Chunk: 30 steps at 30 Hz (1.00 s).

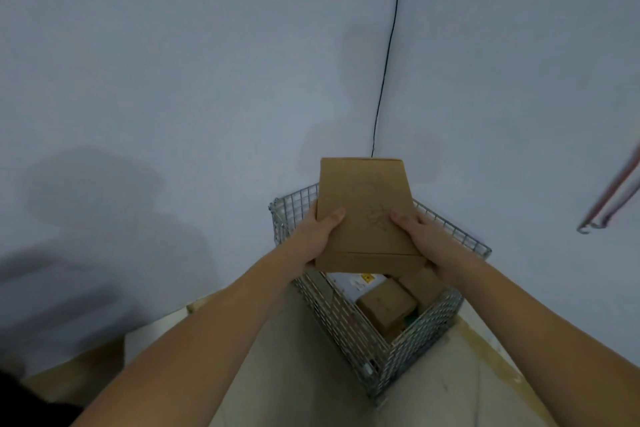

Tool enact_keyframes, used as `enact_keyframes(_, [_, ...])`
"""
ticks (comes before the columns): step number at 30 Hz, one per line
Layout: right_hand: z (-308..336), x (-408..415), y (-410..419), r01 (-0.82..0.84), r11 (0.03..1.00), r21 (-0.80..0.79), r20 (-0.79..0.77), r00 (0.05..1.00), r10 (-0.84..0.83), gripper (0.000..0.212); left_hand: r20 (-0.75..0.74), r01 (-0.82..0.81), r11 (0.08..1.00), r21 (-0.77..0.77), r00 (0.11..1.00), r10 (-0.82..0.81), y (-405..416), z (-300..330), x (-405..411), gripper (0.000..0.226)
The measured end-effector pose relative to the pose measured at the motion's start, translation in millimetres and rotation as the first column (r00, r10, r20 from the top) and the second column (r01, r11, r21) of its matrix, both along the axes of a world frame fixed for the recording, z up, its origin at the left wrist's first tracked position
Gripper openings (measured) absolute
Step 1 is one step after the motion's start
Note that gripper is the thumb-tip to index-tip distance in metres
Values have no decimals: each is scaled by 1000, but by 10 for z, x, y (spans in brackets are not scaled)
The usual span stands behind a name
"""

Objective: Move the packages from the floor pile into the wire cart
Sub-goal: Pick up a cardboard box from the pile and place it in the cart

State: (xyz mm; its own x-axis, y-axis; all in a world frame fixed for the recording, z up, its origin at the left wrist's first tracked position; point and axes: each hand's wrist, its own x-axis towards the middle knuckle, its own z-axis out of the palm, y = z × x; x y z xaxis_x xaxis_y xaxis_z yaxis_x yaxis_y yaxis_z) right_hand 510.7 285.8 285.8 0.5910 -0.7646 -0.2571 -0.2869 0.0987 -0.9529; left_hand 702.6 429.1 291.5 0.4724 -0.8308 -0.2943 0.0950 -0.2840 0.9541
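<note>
The person holds a flat cardboard package (pixel 365 215) in both hands above the open top of the wire cart (pixel 408 340). The left hand (pixel 320 236) clamps the package's left edge, thumb lying across the top face and the other fingers hidden beneath. The right hand (pixel 420 239) grips the right edge the same way, thumb on top, fingers wrapped under. Between the two thumbs the package face bears a faint printed mark. Below the fingers, inside the cart, lie other brown boxes (pixel 386 308) and what looks like a pale parcel with a label (pixel 360 282).

The step in hand appears to be lowering this package into the cart. To do it well, the person should probably keep the package level and bring it down past the rim, clear of the mesh walls beside each hand. Setting it flat on the boxes beneath the fingers seems wise. Both grips should release only once it rests there, so it does not drop or tip.
</note>
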Motion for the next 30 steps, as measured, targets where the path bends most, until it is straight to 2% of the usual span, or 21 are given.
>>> enact_keyframes(5, [-101,611,-251,-49,997,51,9,999,49,66,-31,-33,999,18,999,33,-209,-176,568,61])
enact_keyframes(6, [-138,743,-287,-60,997,56,3,998,60,72,-41,-42,999,23,998,42,-246,-231,694,60])
enact_keyframes(9, [-286,1111,-410,-82,990,114,-2,997,83,108,-57,-62,998,33,996,64,-371,-395,1055,63])
enact_keyframes(11, [-368,1324,-530,-88,986,142,14,996,87,117,-52,-80,996,25,995,81,-463,-445,1254,58])
enact_keyframes(16, [-449,1775,-827,-89,984,154,25,996,86,72,-44,-68,997,23,997,69,-792,-527,1684,58])
enact_keyframes(17, [-487,1853,-912,-79,984,161,27,997,76,73,-21,-59,998,28,998,60,-888,-574,1791,64])
enact_keyframes(21, [-667,2176,-1244,-16,991,135,32,999,12,99,48,4,999,44,999,-6,-1309,-731,2211,82])
enact_keyframes(24, [-815,2401,-1439,84,992,100,-40,996,-80,108,98,50,996,74,994,-57,-1677,-895,2540,115])
enact_keyframes(25, [-869,2461,-1482,129,988,90,-78,989,-122,108,110,77,993,88,990,-87,-1797,-961,2634,118])
enact_keyframes(28, [-1027,2571,-1529,296,950,102,-136,950,-282,93,83,181,973,141,978,-193,-2140,-1096,2812,102])
enact_keyframes(30, [-1149,2596,-1556,380,917,120,-144,921,-363,83,73,288,939,187,949,-305,-2367,-1183,2885,78])
